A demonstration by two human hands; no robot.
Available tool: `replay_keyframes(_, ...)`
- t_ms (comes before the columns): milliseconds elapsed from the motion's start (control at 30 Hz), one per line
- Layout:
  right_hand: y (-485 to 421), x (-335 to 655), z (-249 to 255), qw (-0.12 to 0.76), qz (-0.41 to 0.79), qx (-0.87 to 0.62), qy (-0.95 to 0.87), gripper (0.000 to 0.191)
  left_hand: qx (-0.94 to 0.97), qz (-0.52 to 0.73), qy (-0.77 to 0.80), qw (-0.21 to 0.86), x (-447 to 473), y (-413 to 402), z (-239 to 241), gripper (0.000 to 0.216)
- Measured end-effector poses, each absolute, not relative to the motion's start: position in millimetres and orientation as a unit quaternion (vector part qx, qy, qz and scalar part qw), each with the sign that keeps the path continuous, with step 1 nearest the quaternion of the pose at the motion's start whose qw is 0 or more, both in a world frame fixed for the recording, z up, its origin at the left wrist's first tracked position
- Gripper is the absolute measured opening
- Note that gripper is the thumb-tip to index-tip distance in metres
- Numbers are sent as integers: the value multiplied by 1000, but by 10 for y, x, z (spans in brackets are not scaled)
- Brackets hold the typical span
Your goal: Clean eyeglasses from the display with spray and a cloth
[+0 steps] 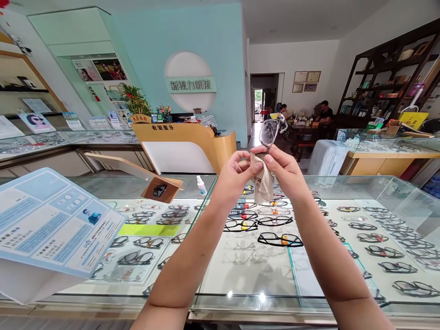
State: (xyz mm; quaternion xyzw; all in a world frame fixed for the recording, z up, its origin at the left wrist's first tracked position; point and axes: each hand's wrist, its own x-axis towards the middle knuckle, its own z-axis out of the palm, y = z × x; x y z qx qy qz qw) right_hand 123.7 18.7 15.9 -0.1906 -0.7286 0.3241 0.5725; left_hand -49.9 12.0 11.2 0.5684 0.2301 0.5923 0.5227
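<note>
In front of me, above the glass counter, my left hand (237, 170) and my right hand (284, 168) are close together. A pair of eyeglasses (269, 133) with a thin dark frame points upward from between them, one lens facing me. The fingers of my right hand are closed at the lower part of the frame. A beige cleaning cloth (264, 187) with dark printing hangs from the pinched thumb and fingers of my left hand, also touching my right thumb. The lower part of the eyeglasses is hidden by fingers and cloth.
Rows of eyeglasses (280, 239) lie inside the glass display case (240, 279). On its top stand a small white spray bottle (201, 185), a wooden stand (161, 189) and a blue-white leaflet (62, 220). Two people sit at a table far back, beyond a cashier counter (182, 133).
</note>
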Motion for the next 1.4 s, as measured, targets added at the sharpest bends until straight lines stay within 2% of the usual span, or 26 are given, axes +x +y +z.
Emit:
replay_keyframes(100, 185, 1229, 140, 575, 330, -183, -726, 44, 577, 570, 233, 536, -511, 111, 113, 64)
replay_keyframes(267, 194, 1241, 112, 546, 404, -189, -709, 46, 618, 532, 214, 538, -566, 64, 154, 52)
replay_keyframes(400, 204, 1216, 96, 550, 431, -183, -691, 44, 646, 511, 227, 520, -596, 15, 172, 61)
replay_keyframes(567, 211, 1105, 64, 570, 463, -177, -655, 40, 675, 526, 256, 450, -554, -33, 116, 60)
replay_keyframes(800, 170, 916, 20, 609, 438, -161, -641, 39, 668, 596, 259, 364, -388, -53, 43, 55)
replay_keyframes(933, 119, 861, 13, 626, 401, -176, -645, 57, 662, 641, 264, 285, -308, -54, 17, 50)
replay_keyframes(1033, 86, 838, 11, 626, 391, -171, -653, 56, 649, 658, 279, 260, -295, -49, -12, 49)
replay_keyframes(1200, 81, 808, 8, 633, 398, -150, -647, 47, 641, 663, 292, 254, -309, -36, -25, 50)
replay_keyframes(1400, 144, 851, 32, 640, 442, -182, -602, 54, 683, 604, 263, 315, -387, 36, 18, 58)
